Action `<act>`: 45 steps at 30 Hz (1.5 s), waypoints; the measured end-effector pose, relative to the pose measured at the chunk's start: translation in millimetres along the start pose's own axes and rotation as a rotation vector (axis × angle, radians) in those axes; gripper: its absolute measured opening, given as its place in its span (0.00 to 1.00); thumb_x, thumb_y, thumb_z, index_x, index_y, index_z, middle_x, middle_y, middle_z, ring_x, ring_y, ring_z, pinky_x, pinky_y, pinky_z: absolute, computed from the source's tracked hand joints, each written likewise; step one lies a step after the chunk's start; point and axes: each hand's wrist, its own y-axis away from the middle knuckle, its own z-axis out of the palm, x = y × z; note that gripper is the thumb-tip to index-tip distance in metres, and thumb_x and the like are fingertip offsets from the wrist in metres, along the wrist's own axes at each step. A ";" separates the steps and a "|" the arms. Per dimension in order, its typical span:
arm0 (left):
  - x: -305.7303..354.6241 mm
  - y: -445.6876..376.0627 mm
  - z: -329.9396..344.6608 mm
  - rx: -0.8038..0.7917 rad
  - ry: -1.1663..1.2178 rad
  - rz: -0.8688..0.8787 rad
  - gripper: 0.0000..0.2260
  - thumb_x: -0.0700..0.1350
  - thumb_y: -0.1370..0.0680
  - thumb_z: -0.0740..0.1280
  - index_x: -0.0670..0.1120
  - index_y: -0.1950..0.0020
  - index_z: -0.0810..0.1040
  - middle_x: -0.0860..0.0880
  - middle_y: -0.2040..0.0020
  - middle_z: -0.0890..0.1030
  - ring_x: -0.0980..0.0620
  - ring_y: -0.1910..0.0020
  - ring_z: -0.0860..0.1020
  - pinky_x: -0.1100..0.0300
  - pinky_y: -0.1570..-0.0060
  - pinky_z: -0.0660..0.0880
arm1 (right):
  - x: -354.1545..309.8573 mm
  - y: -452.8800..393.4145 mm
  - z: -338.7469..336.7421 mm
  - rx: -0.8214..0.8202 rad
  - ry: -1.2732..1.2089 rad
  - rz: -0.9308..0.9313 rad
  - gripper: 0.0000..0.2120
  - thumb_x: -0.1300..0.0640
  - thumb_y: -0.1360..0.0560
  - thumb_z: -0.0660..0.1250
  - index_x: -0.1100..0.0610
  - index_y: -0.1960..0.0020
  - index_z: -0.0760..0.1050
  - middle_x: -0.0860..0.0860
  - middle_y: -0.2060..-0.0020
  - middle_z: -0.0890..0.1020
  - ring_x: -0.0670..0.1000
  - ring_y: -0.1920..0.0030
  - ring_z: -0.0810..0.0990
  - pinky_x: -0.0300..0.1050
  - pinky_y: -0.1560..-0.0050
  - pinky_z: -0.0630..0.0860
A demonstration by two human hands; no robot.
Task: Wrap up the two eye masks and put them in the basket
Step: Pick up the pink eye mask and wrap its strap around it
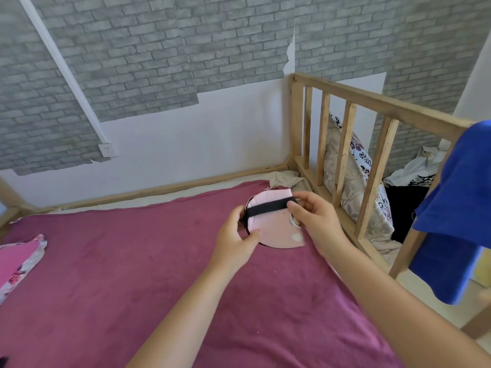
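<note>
Both hands work on a folded pale pink fabric eye mask [276, 229] held just above the far right part of the bed, close to the wooden slatted bed rail [345, 144]. Left hand [233, 243] grips the mask's left edge, thumb on top, fingers curled under it. Right hand [316, 216] pinches the right end of the black elastic strap [268, 208], which runs stretched across the upper part of the mask from one hand to the other. Mask's lower half shows a printed face detail and a small pale heart shape; a dark rim shows along its bottom edge. Only one mask is clearly made out; whether a second is folded in with it cannot be told.

Bed is covered by a magenta plush blanket [132, 274]. At the near left edge lies a pink floral cloth bundle [18, 261], well apart from the hands. Grey patterned pillow [353, 192] leans behind the rail on the right. Blue towel [454, 208] hangs over the rail at the right edge. Far wall has grey brick-pattern wallpaper [148, 54], torn at the bottom over white wall, with a white wall socket [106, 150] on the left.
</note>
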 end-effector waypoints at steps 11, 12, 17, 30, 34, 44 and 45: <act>16.0 -10.2 -24.3 -0.056 -0.232 -0.003 0.08 0.38 0.26 0.65 0.47 0.64 0.77 0.56 0.68 0.76 0.66 0.70 0.74 0.79 0.69 0.69 | 2.0 10.3 -0.1 -0.270 0.328 -0.065 0.12 0.65 0.29 0.68 0.51 0.66 0.72 0.47 0.75 0.75 0.44 0.73 0.72 0.39 0.66 0.72; 15.5 -9.2 -25.4 -0.001 -0.204 0.000 0.11 0.37 0.26 0.64 0.49 0.67 0.76 0.56 0.69 0.75 0.68 0.72 0.73 0.79 0.70 0.68 | 2.2 9.5 -0.5 -0.303 0.359 -0.055 0.12 0.64 0.29 0.68 0.52 0.67 0.72 0.46 0.76 0.75 0.44 0.73 0.72 0.40 0.65 0.70; 9.6 3.5 -34.2 0.181 -0.040 -0.103 0.11 0.37 0.25 0.63 0.49 0.65 0.75 0.53 0.68 0.74 0.61 0.69 0.72 0.78 0.74 0.66 | 7.6 15.0 1.2 -0.419 0.467 -0.026 0.15 0.61 0.28 0.68 0.51 0.71 0.70 0.43 0.78 0.73 0.40 0.77 0.68 0.35 0.69 0.65; -21.3 105.6 -92.1 0.384 0.036 -0.319 0.07 0.38 0.25 0.64 0.51 0.55 0.76 0.55 0.61 0.77 0.68 0.66 0.75 0.78 0.69 0.70 | 27.2 48.4 86.6 -0.775 0.227 0.172 0.12 0.67 0.30 0.67 0.52 0.65 0.76 0.49 0.67 0.78 0.48 0.64 0.74 0.40 0.64 0.68; -37.6 167.3 -122.4 0.502 0.043 -0.455 0.11 0.41 0.30 0.69 0.56 0.53 0.73 0.53 0.53 0.80 0.56 0.55 0.79 0.62 0.52 0.78 | 45.5 80.8 144.0 -0.850 0.179 0.228 0.10 0.66 0.29 0.67 0.52 0.62 0.76 0.51 0.64 0.79 0.49 0.63 0.75 0.42 0.60 0.70; -22.4 352.9 -293.3 0.699 -0.255 -0.576 0.08 0.44 0.34 0.68 0.53 0.57 0.78 0.52 0.61 0.80 0.58 0.62 0.77 0.58 0.55 0.75 | 28.6 224.1 342.5 -1.432 0.448 -0.141 0.11 0.64 0.32 0.70 0.52 0.53 0.76 0.41 0.65 0.75 0.38 0.67 0.73 0.25 0.67 0.69; -20.5 374.1 -314.8 0.704 -0.263 -0.602 0.10 0.40 0.32 0.69 0.48 0.52 0.78 0.48 0.57 0.80 0.52 0.57 0.78 0.53 0.51 0.76 | 25.9 242.2 365.0 -1.477 0.440 -0.149 0.09 0.65 0.32 0.70 0.51 0.59 0.76 0.42 0.68 0.75 0.36 0.71 0.72 0.26 0.68 0.68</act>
